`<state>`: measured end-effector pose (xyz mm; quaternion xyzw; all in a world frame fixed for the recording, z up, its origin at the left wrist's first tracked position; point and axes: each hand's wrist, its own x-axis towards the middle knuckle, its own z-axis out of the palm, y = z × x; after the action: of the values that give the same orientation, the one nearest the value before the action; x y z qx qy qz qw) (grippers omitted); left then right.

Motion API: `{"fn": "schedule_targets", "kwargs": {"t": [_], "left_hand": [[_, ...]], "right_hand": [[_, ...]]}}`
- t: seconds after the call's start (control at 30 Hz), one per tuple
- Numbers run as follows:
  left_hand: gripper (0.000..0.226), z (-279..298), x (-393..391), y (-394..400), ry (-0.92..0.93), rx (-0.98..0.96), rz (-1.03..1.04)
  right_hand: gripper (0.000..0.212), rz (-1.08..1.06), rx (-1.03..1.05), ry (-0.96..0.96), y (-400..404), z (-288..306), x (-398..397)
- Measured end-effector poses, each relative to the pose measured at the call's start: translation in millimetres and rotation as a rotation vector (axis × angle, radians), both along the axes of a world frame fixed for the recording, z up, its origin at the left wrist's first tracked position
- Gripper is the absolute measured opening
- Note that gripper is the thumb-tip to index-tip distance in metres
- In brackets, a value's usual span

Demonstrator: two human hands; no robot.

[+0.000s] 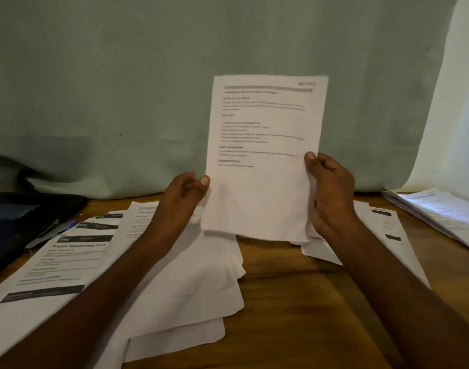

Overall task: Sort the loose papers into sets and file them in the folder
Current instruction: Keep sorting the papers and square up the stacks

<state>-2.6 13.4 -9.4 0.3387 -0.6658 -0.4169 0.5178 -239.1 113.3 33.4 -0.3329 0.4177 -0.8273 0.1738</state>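
**Printed sheet held up, both hands on its side edges**

Printed sheet (265, 145) upright above the table (294, 302), text facing the camera. Left hand (180, 198) pinches its left edge low down, thumb in front; right hand (331, 187) grips the right edge. Loose papers (191, 283) spread near-left and centre, dark folder (23, 217) far left, paper stack (441, 217) far right. Bare wood near-right.

White sheet (265, 155) w/ blk text
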Motion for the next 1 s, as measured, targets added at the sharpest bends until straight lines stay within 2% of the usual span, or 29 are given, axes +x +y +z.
{"fn": "schedule_targets", "kwargs": {"t": [0.1,0.17,0.3,0.37,0.43,0.47,0.53,0.57,0.6,0.67,0.7,0.77,0.93,1.0], "left_hand": [[0.049,5.5,2.8,4.0,0.078,0.040,-0.076],[0.041,10.1,4.1,6.3,0.155,0.088,-0.140],[0.045,14.0,7.3,10.3,0.246,0.171,-0.279],[0.038,14.1,8.9,7.5,0.251,0.176,-0.231],[0.027,12.1,12.5,-2.7,0.244,0.157,-0.079],[0.023,8.7,16.5,-9.7,0.192,0.123,0.013],[0.021,-1.8,27.3,-24.7,-0.020,0.037,0.189],[0.021,-8.4,34.0,-32.3,-0.131,0.024,0.265],[0.022,-14.0,40.3,-39.2,-0.210,0.031,0.321],[0.023,-21.0,49.9,-49.9,-0.354,0.014,0.384],[0.024,-22.2,52.2,-53.4,-0.440,-0.015,0.399],[0.025,-22.3,53.8,-55.7,-0.573,-0.069,0.430],[0.021,-16.3,52.2,-42.3,-0.772,-0.129,0.518],[0.020,-12.0,51.8,-36.8,-0.845,-0.161,0.595]], "right_hand": [[0.005,0.069,0.002,-0.054,1.4,-2.7,6.9],[0.006,0.074,0.021,-0.024,1.3,-3.7,10.0],[0.012,0.083,0.026,0.057,2.1,-4.2,15.8],[0.008,0.074,0.093,0.131,-1.9,-8.0,16.4],[0.017,-0.015,0.206,0.275,-8.6,-20.3,12.6],[0.018,-0.126,0.309,0.444,-12.5,-28.9,7.3],[0.019,-0.368,0.624,0.927,-17.5,-47.3,-3.3],[0.030,-0.388,0.776,1.098,-19.4,-55.7,-7.6],[0.046,-0.314,0.899,1.172,-21.5,-61.6,-11.6],[0.074,-0.132,1.090,1.217,-26.0,-68.1,-14.0],[0.079,-0.075,1.163,1.235,-28.1,-69.4,-14.8],[0.075,-0.068,1.210,1.235,-29.3,-70.3,-18.2],[0.060,-0.173,1.141,1.229,-32.2,-67.3,-25.2],[0.048,-0.203,1.094,1.183,-33.4,-66.6,-25.5]]}}
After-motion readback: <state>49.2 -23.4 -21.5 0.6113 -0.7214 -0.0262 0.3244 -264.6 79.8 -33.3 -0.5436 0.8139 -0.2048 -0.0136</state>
